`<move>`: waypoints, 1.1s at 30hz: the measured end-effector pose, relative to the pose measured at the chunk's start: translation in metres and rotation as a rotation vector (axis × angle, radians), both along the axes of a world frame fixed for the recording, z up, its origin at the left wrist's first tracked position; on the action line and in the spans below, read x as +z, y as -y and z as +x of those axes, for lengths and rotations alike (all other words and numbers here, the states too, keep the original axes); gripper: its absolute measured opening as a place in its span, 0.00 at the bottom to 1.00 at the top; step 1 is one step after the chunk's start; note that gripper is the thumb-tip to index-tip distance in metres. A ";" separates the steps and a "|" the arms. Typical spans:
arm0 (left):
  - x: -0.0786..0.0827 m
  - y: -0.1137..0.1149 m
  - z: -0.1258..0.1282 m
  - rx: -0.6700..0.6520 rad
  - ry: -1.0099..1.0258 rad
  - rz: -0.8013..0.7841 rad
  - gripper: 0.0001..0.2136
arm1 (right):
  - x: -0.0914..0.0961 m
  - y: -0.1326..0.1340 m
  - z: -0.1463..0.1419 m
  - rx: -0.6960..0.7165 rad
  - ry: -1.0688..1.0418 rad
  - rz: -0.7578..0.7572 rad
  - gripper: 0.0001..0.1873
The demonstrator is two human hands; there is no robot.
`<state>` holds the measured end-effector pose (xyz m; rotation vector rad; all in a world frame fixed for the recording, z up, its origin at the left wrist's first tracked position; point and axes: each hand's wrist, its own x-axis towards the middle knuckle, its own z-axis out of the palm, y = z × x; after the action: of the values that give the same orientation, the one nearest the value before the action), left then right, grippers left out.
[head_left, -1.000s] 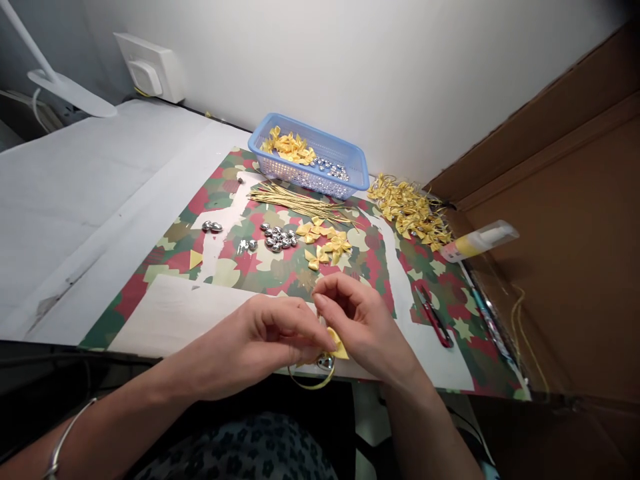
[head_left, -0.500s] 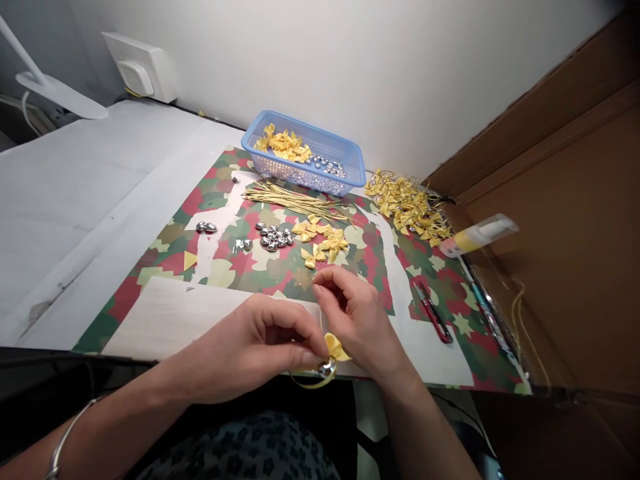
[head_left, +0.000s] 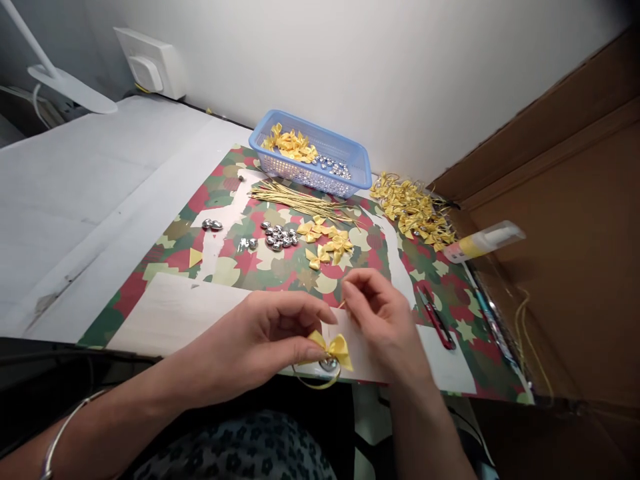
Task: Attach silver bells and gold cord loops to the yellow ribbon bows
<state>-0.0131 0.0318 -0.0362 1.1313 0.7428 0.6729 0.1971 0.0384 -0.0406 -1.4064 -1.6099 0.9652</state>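
Observation:
Between the thumb and fingers of my left hand (head_left: 280, 340) is a yellow satin bow (head_left: 340, 349). A shiny silver bead or bell (head_left: 329, 364) sits just under the bow, and a thin yellow cord loop (head_left: 320, 387) hangs below it. My right hand (head_left: 377, 310) is a little to the right, thumb and index finger pinched on a thin cord end (head_left: 343, 304). Whether that cord runs all the way to the bow is hard to see. Both hands are over the table's front edge.
Loose yellow bows (head_left: 327, 243), silver beads (head_left: 280, 237) and a bundle of cords (head_left: 300, 200) lie ahead. Behind stands a blue basket (head_left: 310, 175). At right are a pile of corded bows (head_left: 413, 210), red-handled snips (head_left: 437, 321), a clear bottle (head_left: 483, 241) and a cardboard wall (head_left: 565, 240).
My right hand has moved right, away from my left, drawing the cord end with it. The bow now shows more fully in my left hand. The view has shifted slightly.

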 end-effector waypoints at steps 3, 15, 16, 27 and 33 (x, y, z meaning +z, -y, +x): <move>0.000 0.000 -0.002 0.039 -0.082 0.097 0.04 | 0.011 0.008 0.007 -0.026 -0.368 -0.068 0.08; 0.004 0.000 0.001 0.010 -0.248 0.240 0.04 | 0.021 0.008 -0.005 0.123 -0.650 -0.143 0.04; 0.005 0.001 0.001 0.013 -0.252 0.231 0.04 | 0.021 0.007 -0.005 0.121 -0.658 -0.140 0.04; 0.009 0.005 0.006 -0.023 -0.306 0.334 0.09 | 0.014 -0.005 -0.011 0.092 -0.712 -0.189 0.05; 0.007 0.006 0.005 0.066 -0.303 0.397 0.08 | 0.021 0.004 -0.012 -0.027 -0.700 -0.081 0.01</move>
<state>-0.0077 0.0254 -0.0288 1.6013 0.9311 0.7326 0.1856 0.0341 -0.0200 -0.9701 -1.0321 1.3311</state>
